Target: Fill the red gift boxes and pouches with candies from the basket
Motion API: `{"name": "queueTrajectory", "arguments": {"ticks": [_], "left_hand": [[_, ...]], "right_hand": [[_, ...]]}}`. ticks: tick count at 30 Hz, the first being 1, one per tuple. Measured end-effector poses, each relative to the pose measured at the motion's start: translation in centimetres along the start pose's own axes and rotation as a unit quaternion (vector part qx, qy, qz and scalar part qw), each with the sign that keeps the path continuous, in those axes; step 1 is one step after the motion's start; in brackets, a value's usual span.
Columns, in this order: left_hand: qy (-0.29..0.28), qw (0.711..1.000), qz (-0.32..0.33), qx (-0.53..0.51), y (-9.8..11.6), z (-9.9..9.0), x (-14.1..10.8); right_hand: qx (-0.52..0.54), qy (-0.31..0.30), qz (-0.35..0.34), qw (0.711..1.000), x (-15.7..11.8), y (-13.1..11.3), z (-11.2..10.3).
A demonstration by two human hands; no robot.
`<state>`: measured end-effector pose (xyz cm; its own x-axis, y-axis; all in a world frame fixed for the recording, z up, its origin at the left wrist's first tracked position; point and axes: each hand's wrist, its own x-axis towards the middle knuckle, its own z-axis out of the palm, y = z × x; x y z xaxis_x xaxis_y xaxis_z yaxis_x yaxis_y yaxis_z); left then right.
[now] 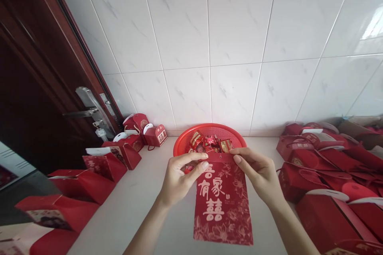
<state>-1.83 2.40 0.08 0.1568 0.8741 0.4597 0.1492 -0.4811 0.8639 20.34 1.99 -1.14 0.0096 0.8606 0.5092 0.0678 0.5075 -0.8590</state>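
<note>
A flat red paper gift bag [223,203] with pale Chinese characters and flower prints hangs upright between my hands, above the white tabletop. My left hand [181,177] pinches its top left edge between thumb and fingers. At the top right corner, my right hand [257,171] pinches the same folded strip, which has a small hole in its middle. Just behind the bag stands a red plastic basket [182,139] with several wrapped candies [209,141] in it. The bag and my hands hide the basket's near side.
Red gift boxes and bags [98,163] line the table's left edge. Many more red boxes [326,167] crowd the right side. A tiled wall [233,48] rises behind the basket, and a dark wooden door [38,55] with a metal handle is at the left.
</note>
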Motion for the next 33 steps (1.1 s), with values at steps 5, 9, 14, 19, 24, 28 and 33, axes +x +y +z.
{"name": "queueTrajectory", "arguments": {"ticks": [5, 9, 14, 19, 24, 28, 33], "left_hand": [[0.002, 0.999, 0.025, 0.031, 0.1, 0.0, 0.1], [-0.006, 0.998, 0.025, 0.065, 0.2, 0.1, 0.1], [-0.001, 0.999, 0.006, 0.039, 0.0, 0.2, 0.2], [-0.037, 0.998, -0.051, 0.023, 0.1, 0.1, 0.4], [-0.053, 0.997, -0.035, 0.044, 0.3, 0.0, 0.5], [-0.049, 0.996, -0.021, 0.072, 0.5, 0.0, 0.4], [-0.037, 0.996, -0.007, 0.087, 0.5, 0.2, 0.3]], "right_hand": [[0.005, -0.036, 0.034, 0.999, 0.0, 0.0, -0.4], [-0.020, -0.036, 0.019, 0.999, 0.0, -0.3, -0.7], [-0.048, -0.048, 0.004, 0.998, 0.0, -0.4, -0.8], [-0.088, -0.047, -0.030, 0.995, -0.1, -0.3, -0.8], [-0.116, -0.075, -0.054, 0.989, 0.1, -0.6, -0.7], [-0.115, -0.128, -0.049, 0.984, 0.3, -0.9, -1.0], [-0.130, -0.148, -0.042, 0.979, 0.4, -1.1, -1.3]]}}
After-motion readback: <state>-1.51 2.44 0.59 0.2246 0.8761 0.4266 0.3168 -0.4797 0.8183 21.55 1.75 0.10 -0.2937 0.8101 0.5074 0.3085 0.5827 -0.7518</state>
